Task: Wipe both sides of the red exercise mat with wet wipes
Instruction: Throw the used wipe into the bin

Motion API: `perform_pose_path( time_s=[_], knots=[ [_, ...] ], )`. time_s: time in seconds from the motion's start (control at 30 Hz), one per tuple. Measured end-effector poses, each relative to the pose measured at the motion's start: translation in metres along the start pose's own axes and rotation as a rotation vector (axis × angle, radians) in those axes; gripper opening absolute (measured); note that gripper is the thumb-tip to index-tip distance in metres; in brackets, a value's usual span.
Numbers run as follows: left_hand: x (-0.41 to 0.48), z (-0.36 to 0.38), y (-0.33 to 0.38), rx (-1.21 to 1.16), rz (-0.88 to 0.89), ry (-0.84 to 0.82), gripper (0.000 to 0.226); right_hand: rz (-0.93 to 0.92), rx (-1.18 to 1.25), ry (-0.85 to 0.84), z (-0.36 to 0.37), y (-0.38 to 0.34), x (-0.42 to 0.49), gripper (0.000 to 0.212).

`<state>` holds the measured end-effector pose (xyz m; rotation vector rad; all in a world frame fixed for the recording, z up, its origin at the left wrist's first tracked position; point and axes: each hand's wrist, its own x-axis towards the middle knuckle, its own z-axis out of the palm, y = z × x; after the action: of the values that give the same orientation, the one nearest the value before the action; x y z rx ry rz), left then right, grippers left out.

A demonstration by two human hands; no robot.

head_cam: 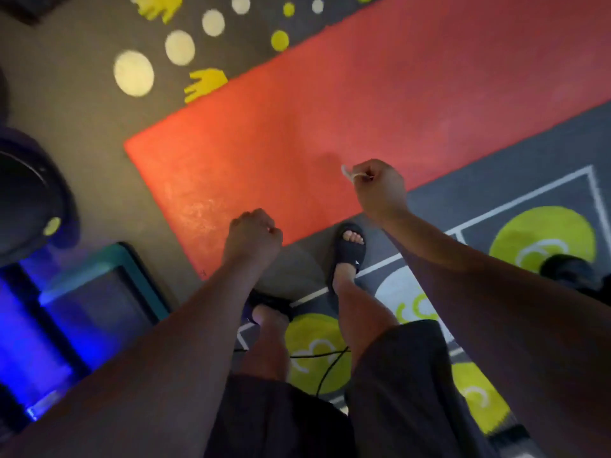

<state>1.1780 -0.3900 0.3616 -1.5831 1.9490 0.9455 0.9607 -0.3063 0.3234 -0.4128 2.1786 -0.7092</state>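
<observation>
Red mat: lies flat and unrolled, running from its short end at 8 o'clock out to 2 o'clock. Part of it is on the rug and part on bare floor.
Right hand: at 3 o'clock from the middle of the view, over the mat's near long edge, with the fingers curled tight round a wipe.
Wipe: a small white scrap poking out of the right fist on its 10 o'clock side, over the mat. I cannot tell if it touches the mat.
Left hand: at 8 o'clock from the right hand, over the mat's near corner, balled into a fist with nothing showing in it.
Rug: grey, with cream and yellow dots at 11 o'clock, and yellow-green discs and white lines from 6 to 3 o'clock.
Right sandal: black, on the rug, its toe at the mat's long edge.
Left sandal: black, at 6 o'clock, half hidden behind the left forearm.
Shorts: dark, at 6 o'clock.
Cable: black, looping over a yellow-green disc between the legs.
Floor: tan, at 10 o'clock.
Blue glow: at 8 o'clock, beside a teal-edged frame.
</observation>
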Motion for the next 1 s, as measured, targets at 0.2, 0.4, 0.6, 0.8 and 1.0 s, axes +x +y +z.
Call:
perform_pose_path(
  time_s=[0.2,0.4,0.6,0.8,1.0],
  knots=[
    [-0.068,-0.091,0.116,-0.12,0.112,0.091,0.022,-0.021,0.079,0.058,-0.128,-0.082,-0.035,0.015],
    [-0.112,-0.137,0.184,-0.082,0.246,0.078,0.029,0.03,0.155,0.075,-0.222,-0.114,-0.069,0.008],
    [-0.143,-0.15,0.219,-0.031,0.31,0.028,0.03,0.12,0.262,0.148,-0.289,-0.111,-0.111,0.015],
    [-0.167,-0.152,0.307,0.078,0.386,0.024,0.033,0.117,0.37,0.27,-0.38,-0.088,-0.109,0.012],
    [-0.176,-0.096,0.458,0.141,0.438,0.04,0.029,0.148,0.419,0.301,-0.499,-0.011,-0.059,0.027]
  ],
)
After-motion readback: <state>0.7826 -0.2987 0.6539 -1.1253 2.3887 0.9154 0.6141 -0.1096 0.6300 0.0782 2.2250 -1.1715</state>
